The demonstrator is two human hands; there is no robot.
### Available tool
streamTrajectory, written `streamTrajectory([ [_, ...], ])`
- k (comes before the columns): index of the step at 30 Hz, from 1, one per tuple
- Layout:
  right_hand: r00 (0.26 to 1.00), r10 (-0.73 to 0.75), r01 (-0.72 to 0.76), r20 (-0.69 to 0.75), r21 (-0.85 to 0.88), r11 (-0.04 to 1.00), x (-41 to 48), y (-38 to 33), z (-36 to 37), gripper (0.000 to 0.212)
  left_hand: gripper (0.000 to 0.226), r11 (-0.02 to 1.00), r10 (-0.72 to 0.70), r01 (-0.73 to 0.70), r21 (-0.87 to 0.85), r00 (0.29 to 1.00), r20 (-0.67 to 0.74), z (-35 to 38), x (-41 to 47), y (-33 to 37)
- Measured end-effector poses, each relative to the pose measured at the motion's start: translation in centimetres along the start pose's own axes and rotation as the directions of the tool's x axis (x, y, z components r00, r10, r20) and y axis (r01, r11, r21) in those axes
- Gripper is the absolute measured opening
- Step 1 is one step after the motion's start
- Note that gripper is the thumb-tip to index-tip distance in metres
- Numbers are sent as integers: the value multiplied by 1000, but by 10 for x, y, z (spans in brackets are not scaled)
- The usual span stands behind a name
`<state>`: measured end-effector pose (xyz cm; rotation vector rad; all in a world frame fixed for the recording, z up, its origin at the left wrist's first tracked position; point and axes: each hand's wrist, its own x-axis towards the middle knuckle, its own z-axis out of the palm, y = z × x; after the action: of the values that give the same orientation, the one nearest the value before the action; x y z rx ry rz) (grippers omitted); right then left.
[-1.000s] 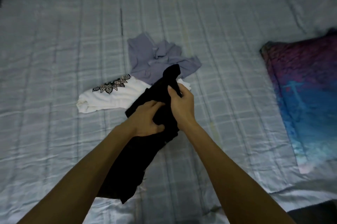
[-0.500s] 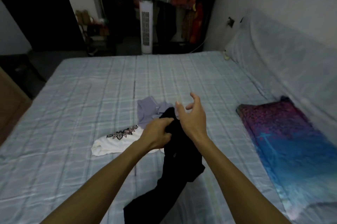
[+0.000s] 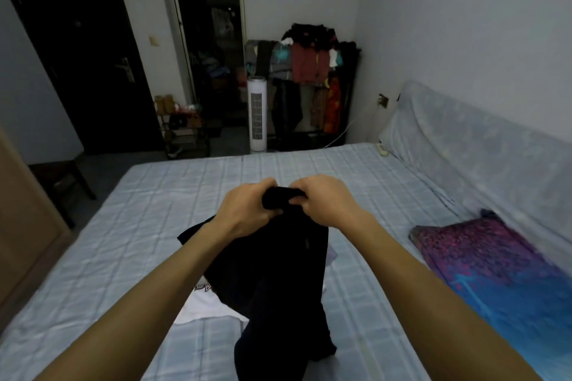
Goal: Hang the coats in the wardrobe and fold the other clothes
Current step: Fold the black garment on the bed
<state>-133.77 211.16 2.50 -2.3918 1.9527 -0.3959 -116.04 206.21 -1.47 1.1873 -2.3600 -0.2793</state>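
Note:
A black garment (image 3: 272, 281) hangs in front of me above the bed (image 3: 148, 225). My left hand (image 3: 247, 210) and my right hand (image 3: 325, 201) both grip its top edge, close together, fingers curled over the cloth. Its lower part drapes down onto the bed. A white garment with a dark print (image 3: 204, 303) lies on the bed beneath, mostly hidden by the black one and my left forearm. A sliver of a pale purple garment (image 3: 331, 255) shows at the black garment's right edge.
A purple and blue pillow (image 3: 495, 269) lies at the bed's right. Beyond the bed stand an open clothes rack (image 3: 309, 77) full of hanging clothes, a white tower fan (image 3: 257, 114), a shoe rack (image 3: 182, 126) and a dark door (image 3: 86, 64). A wooden panel (image 3: 24, 225) is at left.
My hands have lifted the black garment higher and my right hand has closed on its top edge. My view has tilted up from the bed toward the room.

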Motion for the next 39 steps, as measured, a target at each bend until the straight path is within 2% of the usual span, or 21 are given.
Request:
streamTrajectory([
  [3, 988, -34, 30, -154, -30, 999, 6, 3, -15, 26, 43, 997, -74, 77, -21, 992, 102, -5, -3, -19],
  [5, 978, -29, 21, -205, -42, 999, 7, 9, -23, 29, 48, 988, -148, 153, -27, 980, 134, 0, -12, -35],
  [9, 971, -19, 6, -239, -56, 998, 10, 20, -35, 31, 40, 970, -213, 227, -87, 965, 150, -2, -11, -45],
  [12, 955, 28, -48, -295, -61, 997, 12, 33, -51, 32, 19, 963, -263, 268, 1, 945, 197, -17, -2, -53],
  [15, 947, 39, -78, -320, -110, 991, 13, 54, -69, 29, 28, 948, -318, 313, 56, 937, 144, -36, 10, -65],
  [19, 964, 62, -102, -259, -145, 984, 25, 75, -78, 26, 16, 935, -277, 267, 233, 961, 15, -71, 39, -61],
  [26, 973, 48, -103, -226, -238, 966, 67, 112, -100, 15, 25, 871, -36, 120, 476, 983, -182, -128, 84, -49],
  [28, 975, 40, -98, -217, -266, 959, 87, 118, -107, 12, 21, 888, -39, 105, 447, 987, -155, -138, 102, -52],
  [30, 978, 47, -102, -201, -272, 957, 111, 122, -113, 6, 15, 918, -86, 105, 382, 994, -67, -146, 122, -59],
  [32, 985, 60, -103, -160, -277, 955, 134, 126, -114, 8, 13, 919, -103, 106, 379, 994, -27, -151, 141, -70],
  [34, 988, 60, -103, -145, -311, 945, 158, 131, -111, 8, 15, 905, -91, 106, 412, 994, -56, -151, 160, -81],
  [39, 977, 35, -106, -209, -342, 934, 229, 142, -127, 7, 15, 887, -67, 151, 436, 977, -203, -161, 229, -104],
])
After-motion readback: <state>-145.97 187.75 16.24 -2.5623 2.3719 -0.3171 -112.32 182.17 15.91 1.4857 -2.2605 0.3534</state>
